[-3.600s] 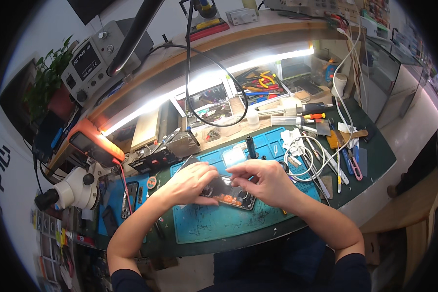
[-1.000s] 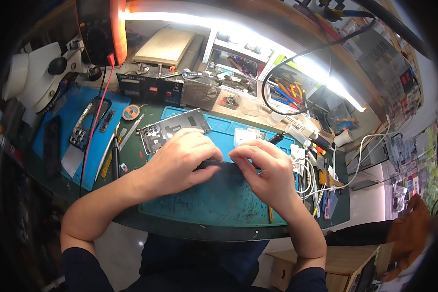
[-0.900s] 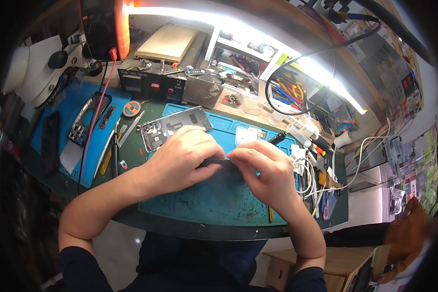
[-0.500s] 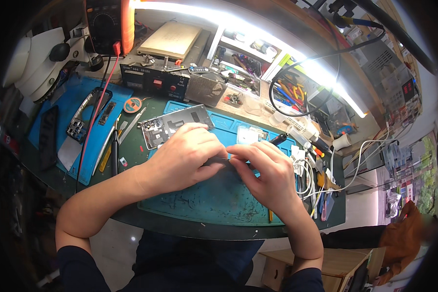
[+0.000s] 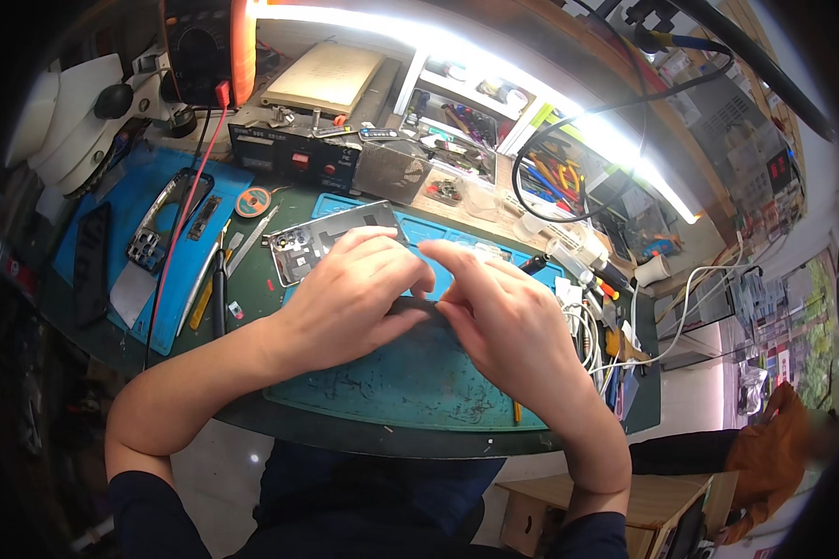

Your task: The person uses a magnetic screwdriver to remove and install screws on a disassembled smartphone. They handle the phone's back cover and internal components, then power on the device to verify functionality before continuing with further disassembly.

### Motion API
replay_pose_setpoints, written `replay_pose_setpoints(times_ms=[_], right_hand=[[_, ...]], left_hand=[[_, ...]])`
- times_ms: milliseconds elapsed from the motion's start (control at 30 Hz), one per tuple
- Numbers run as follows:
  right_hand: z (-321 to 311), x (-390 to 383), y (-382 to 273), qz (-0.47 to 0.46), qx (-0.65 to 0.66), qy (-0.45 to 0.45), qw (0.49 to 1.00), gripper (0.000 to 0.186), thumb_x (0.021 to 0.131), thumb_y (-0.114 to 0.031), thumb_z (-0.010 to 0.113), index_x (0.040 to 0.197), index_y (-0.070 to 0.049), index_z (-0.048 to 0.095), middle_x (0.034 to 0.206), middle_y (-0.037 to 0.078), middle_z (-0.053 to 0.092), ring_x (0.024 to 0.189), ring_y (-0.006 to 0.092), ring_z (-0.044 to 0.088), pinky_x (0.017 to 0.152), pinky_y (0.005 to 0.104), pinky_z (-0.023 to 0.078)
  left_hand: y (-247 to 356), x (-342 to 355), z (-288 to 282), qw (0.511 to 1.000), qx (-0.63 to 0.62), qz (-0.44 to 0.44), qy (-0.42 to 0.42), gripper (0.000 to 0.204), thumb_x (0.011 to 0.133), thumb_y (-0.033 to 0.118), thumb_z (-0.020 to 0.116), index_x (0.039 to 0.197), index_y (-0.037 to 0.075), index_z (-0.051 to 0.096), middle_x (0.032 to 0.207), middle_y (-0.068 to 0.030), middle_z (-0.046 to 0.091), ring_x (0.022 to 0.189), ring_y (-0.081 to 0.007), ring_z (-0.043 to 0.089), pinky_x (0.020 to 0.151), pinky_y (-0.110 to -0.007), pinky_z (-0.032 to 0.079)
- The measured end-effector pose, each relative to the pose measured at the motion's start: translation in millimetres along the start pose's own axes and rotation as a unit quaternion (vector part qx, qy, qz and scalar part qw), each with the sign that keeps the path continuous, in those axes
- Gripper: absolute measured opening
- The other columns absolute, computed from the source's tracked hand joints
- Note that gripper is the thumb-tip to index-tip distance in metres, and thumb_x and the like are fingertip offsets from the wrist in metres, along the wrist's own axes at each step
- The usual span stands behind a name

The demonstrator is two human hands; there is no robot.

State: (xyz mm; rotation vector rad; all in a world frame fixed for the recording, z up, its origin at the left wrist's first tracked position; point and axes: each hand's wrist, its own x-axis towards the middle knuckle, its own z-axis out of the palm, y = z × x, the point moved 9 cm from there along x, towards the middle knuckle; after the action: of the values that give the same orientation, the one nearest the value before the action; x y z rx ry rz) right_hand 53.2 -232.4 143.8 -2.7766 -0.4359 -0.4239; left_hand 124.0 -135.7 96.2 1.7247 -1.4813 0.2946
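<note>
Over the teal work mat (image 5: 382, 391), my left hand (image 5: 354, 293) is closed, with thumb and fingers curled round one end of a thin dark piece (image 5: 416, 304). My right hand (image 5: 508, 321) pinches its other end between thumb and fingers, the index finger raised and bent above. Most of the piece is hidden by my hands, so its kind cannot be made out. Just beyond my left hand lies a silver phone housing (image 5: 322, 240), its inner side up and partly covered by that hand.
On the left, a blue mat (image 5: 210, 265) bears a phone frame (image 5: 163, 219) and a dark pen-like tool (image 5: 219, 296) lies beside it. A solder spool (image 5: 253, 201) sits behind. White cables (image 5: 583, 340) and hand tools crowd the right. A multimeter (image 5: 200, 51) stands at the back.
My right hand has turned and its index finger has lifted away from the left fingers. Its thumb stays at the dark piece. My left hand has barely moved.
</note>
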Motion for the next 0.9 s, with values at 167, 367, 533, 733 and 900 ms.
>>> replay_pose_setpoints(times_ms=[167, 367, 533, 733, 900], right_hand=[[-1, 2, 11, 0.032, 0.025, 0.028, 0.999, 0.066, 0.09, 0.0, 0.078, 0.152, -0.009, 0.057, 0.086, 0.008, 0.071, 0.081, 0.0279, 0.072, 0.075, 0.04, 0.058], [0, 1, 20, 0.057, 0.072, 0.031, 0.995, 0.066, 0.09, -0.001, 0.08, 0.151, -0.011, 0.059, 0.087, 0.007, 0.072, 0.077, 0.0248, 0.07, 0.072, 0.0383, 0.057], [-1, -3, 24, 0.073, 0.076, 0.028, 0.994, 0.055, 0.09, -0.003, 0.081, 0.142, -0.01, 0.066, 0.089, 0.006, 0.073, 0.084, 0.0253, 0.071, 0.075, 0.0387, 0.057], [1, -14, 27, 0.016, 0.054, 0.073, 0.996, 0.03, 0.089, -0.004, 0.08, 0.119, -0.007, 0.075, 0.094, 0.007, 0.073, 0.095, 0.0293, 0.071, 0.083, 0.0427, 0.057], [4, -23, 29, -0.007, 0.058, 0.111, 0.992, 0.02, 0.088, -0.004, 0.082, 0.107, -0.006, 0.079, 0.098, 0.008, 0.072, 0.091, 0.0296, 0.069, 0.082, 0.042, 0.056]], left_hand=[[13, -3, -8, 0.993, 0.051, 0.101, 0.044, 0.028, 0.086, 0.015, 0.088, 0.108, 0.008, 0.073, 0.104, -0.0027, 0.074, 0.103, -0.0242, 0.073, 0.109, -0.048, 0.053], [17, -5, -9, 0.988, 0.08, 0.118, 0.051, 0.025, 0.085, 0.013, 0.088, 0.107, 0.009, 0.077, 0.102, -0.0008, 0.074, 0.097, -0.0197, 0.074, 0.104, -0.045, 0.056], [18, -7, -9, 0.987, 0.09, 0.119, 0.054, 0.024, 0.085, 0.012, 0.087, 0.107, 0.01, 0.078, 0.101, -0.0004, 0.074, 0.096, -0.019, 0.074, 0.103, -0.045, 0.056], [18, -5, -9, 0.989, 0.088, 0.11, 0.054, 0.025, 0.085, 0.012, 0.088, 0.107, 0.009, 0.077, 0.101, -0.0025, 0.074, 0.096, -0.0217, 0.074, 0.102, -0.045, 0.056], [17, -3, -8, 0.99, 0.084, 0.1, 0.043, 0.025, 0.087, 0.013, 0.087, 0.109, 0.008, 0.077, 0.102, -0.0048, 0.074, 0.097, -0.0238, 0.073, 0.102, -0.046, 0.056]])
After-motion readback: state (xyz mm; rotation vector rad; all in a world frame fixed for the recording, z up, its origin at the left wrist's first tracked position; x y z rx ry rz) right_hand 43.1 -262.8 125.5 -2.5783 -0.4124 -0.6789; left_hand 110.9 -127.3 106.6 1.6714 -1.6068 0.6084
